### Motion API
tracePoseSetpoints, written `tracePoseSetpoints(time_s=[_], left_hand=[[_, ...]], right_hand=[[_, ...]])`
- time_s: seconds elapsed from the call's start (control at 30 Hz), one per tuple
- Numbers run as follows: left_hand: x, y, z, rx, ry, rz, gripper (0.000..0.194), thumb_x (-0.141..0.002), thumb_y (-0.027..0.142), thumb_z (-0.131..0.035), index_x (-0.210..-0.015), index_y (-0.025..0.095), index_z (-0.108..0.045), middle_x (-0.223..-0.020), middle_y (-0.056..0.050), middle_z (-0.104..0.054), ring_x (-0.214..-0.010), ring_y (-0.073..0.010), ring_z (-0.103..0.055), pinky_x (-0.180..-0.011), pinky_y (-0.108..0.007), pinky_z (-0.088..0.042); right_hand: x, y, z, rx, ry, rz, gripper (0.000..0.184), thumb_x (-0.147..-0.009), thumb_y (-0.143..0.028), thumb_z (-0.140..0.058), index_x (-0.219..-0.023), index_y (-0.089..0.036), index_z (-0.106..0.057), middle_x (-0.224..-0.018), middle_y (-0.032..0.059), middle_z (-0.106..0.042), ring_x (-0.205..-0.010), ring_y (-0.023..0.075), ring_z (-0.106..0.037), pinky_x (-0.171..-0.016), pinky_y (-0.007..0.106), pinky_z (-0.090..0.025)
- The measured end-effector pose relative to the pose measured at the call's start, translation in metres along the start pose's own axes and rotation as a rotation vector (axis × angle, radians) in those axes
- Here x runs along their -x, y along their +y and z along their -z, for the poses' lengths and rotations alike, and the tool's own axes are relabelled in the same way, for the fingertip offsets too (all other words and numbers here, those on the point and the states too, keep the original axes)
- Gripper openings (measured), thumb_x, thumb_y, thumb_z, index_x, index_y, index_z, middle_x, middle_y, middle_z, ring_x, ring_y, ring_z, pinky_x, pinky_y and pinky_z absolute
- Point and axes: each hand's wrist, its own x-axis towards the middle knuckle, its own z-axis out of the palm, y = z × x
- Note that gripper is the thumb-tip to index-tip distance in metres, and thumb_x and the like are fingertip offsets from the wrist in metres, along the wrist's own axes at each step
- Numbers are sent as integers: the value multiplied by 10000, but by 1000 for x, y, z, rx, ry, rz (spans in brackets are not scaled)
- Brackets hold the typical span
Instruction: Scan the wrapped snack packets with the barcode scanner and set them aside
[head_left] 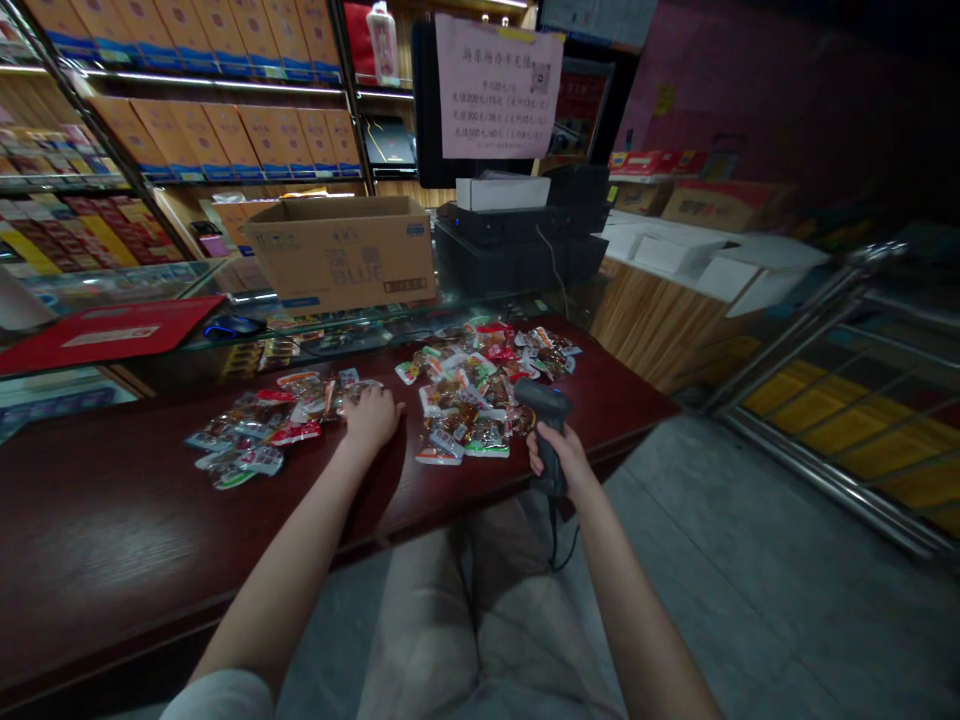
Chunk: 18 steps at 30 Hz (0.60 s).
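Note:
My right hand is wrapped around the grip of a dark handheld barcode scanner, and a cable hangs from its lower end. The scanner's head is just beside the right pile of small plastic snack packets. At the right end of the left pile of snack packets, my left hand has its fingers closed over one packet, which it partly covers. Both piles lie on a dark red wooden counter. The packets are clear with red, green and orange edges.
Behind the packets, an open cardboard box stands on a glass counter by a red folder and a mouse. A monitor with a pink paper sign is further back. Metal railing stands at right.

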Motion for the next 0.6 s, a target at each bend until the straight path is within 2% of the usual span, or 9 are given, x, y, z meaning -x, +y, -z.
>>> tracePoseSetpoints(time_s=[0.07,0.13,0.23,0.3,0.4,0.5,0.53,0.6], left_hand=[[-2,8,1,123,20,-82,288,-901,355,-492,-1036,141,-629,-1229,-248,-562,-1239,-414,-473,-1066,-620,-235],[-3,24,0,354,-15,-192,316,-886,430,-513,-1032,175,-626,-1190,-203,-579,-1196,-375,-516,-1054,-535,-315],[-4,50,-3,572,-48,-237,400,-689,536,-725,-881,200,-627,-1121,-168,-579,-1191,-375,-504,-1041,-465,-353],[-4,61,-4,544,-34,-216,432,-592,512,-799,-823,197,-615,-1151,-172,-559,-1233,-406,-446,-1059,-492,-319],[-6,67,-4,371,-68,-203,363,-643,459,-757,-844,193,-614,-1185,-156,-561,-1229,-406,-425,-1036,-534,-308],[-14,69,-7,350,-124,-202,263,-670,382,-715,-793,196,-576,-962,-98,-623,-1086,-343,-525,-946,-466,-384],[-18,69,-9,440,-133,-189,244,-669,357,-705,-770,199,-548,-858,-70,-616,-994,-307,-563,-893,-426,-413],[-29,71,-13,754,-129,-133,239,-681,335,-676,-757,209,-487,-727,-16,-565,-811,-232,-586,-778,-356,-447]], right_hand=[[-5,-2,-1,-12,-29,8,393,-727,-453,-741,-762,-219,-427,-551,-63,-555,-330,69,-447,-330,197,-365],[-15,-7,-3,-32,-76,23,377,-739,-438,-732,-785,-221,-426,-557,-67,-561,-337,68,-449,-335,197,-370],[-37,-14,-8,-55,-122,48,363,-734,-424,-732,-796,-217,-439,-559,-67,-565,-349,67,-459,-348,196,-377],[-50,-15,-10,-64,-120,45,374,-706,-428,-743,-787,-211,-450,-555,-59,-573,-350,70,-461,-346,200,-379],[-62,-8,-11,-94,-99,18,388,-666,-445,-750,-796,-200,-479,-543,-53,-581,-336,72,-448,-331,208,-374],[-63,2,-8,-123,-119,2,383,-669,-452,-737,-837,-187,-517,-547,-48,-591,-332,74,-446,-325,206,-369],[-63,5,-7,-123,-129,5,377,-678,-450,-730,-851,-183,-529,-549,-45,-595,-332,75,-449,-325,207,-370],[-62,8,-6,-120,-142,18,362,-694,-441,-716,-872,-177,-544,-554,-40,-602,-333,79,-452,-326,210,-375]])
